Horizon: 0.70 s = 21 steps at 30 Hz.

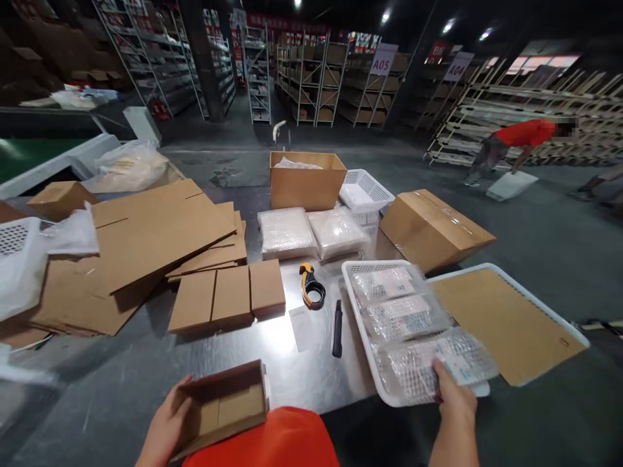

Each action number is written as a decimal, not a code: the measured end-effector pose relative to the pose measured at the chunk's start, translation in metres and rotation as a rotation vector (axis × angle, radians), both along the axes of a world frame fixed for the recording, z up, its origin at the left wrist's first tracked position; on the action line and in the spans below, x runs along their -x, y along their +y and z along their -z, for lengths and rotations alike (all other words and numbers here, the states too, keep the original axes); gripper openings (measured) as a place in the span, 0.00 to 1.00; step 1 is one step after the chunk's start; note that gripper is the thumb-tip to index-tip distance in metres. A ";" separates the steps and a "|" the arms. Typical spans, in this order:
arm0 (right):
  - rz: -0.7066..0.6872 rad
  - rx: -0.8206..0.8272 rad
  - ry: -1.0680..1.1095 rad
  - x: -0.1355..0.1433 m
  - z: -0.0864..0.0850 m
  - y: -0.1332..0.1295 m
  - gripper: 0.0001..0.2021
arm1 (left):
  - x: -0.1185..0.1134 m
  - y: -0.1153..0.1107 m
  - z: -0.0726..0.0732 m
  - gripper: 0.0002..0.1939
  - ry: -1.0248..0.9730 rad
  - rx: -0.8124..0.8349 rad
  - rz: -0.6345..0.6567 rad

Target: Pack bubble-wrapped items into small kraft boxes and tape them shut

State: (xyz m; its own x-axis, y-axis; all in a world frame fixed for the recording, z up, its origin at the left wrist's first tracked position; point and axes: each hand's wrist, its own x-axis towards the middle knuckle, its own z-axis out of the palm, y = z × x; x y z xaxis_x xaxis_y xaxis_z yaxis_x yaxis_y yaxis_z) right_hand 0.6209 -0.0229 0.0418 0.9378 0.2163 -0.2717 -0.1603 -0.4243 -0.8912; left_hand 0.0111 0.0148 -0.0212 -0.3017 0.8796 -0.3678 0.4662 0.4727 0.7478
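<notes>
Bubble-wrapped packet (pixel 440 363), right hand (pixel 455 395) gripping

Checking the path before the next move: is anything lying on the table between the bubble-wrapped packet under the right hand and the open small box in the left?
Nothing visible: bare table separates bubble-wrapped packet under right hand from small box in left hand.

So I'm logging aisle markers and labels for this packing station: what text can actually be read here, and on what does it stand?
"A05": white aisle sign hanging before the far shelving.
"A04": white aisle sign to its right.
Red banner above the far racks: too blurred to read.
Labels on the bubble-wrapped packets in the white basket, one under the right hand: print too small to read.
Small open carton at the left hand: no print visible.
</notes>
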 end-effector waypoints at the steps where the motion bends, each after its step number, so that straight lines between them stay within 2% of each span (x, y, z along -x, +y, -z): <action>1: 0.045 0.008 0.031 0.001 0.001 0.000 0.27 | -0.001 0.000 -0.001 0.30 0.000 0.002 -0.003; 3: 0.123 -0.020 0.097 0.006 -0.001 -0.004 0.25 | -0.002 -0.002 -0.003 0.31 -0.005 0.011 0.000; 6: 0.185 -0.189 0.194 0.019 -0.012 -0.016 0.24 | -0.002 -0.005 -0.006 0.35 0.017 0.012 -0.027; 8: 0.182 -0.299 0.261 0.032 -0.027 -0.023 0.25 | -0.003 -0.004 -0.019 0.40 0.095 -0.041 -0.058; 9: 0.157 -0.350 0.294 0.041 -0.036 -0.024 0.26 | -0.006 -0.002 -0.030 0.41 0.150 -0.100 -0.058; 12: -0.069 -0.505 0.367 0.079 -0.064 -0.012 0.31 | -0.030 0.009 -0.080 0.39 0.261 -0.336 0.057; 14: -0.250 -0.549 0.415 0.115 -0.075 0.006 0.35 | -0.057 0.019 -0.120 0.35 0.206 -0.433 0.192; 16: -0.385 -0.527 0.487 0.158 -0.078 0.025 0.37 | -0.085 0.029 -0.154 0.38 0.062 -0.453 0.319; 18: -0.542 -0.479 0.608 0.203 -0.076 0.039 0.37 | -0.107 0.038 -0.176 0.49 -0.128 -0.410 0.419; 20: -0.742 -0.448 0.753 0.244 -0.073 0.046 0.34 | -0.116 0.042 -0.185 0.59 -0.236 -0.371 0.446; 21: -0.840 -0.441 0.816 0.262 -0.071 0.047 0.31 | -0.115 0.042 -0.186 0.61 -0.241 -0.356 0.437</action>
State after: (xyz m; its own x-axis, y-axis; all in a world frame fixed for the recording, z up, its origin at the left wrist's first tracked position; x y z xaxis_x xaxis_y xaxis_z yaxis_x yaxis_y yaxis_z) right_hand 0.3589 0.0240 0.1128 0.0582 0.8860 -0.4601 -0.5571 -0.3536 -0.7514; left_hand 0.1258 0.0569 0.1647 0.1703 0.9845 -0.0420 0.3583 -0.0222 0.9333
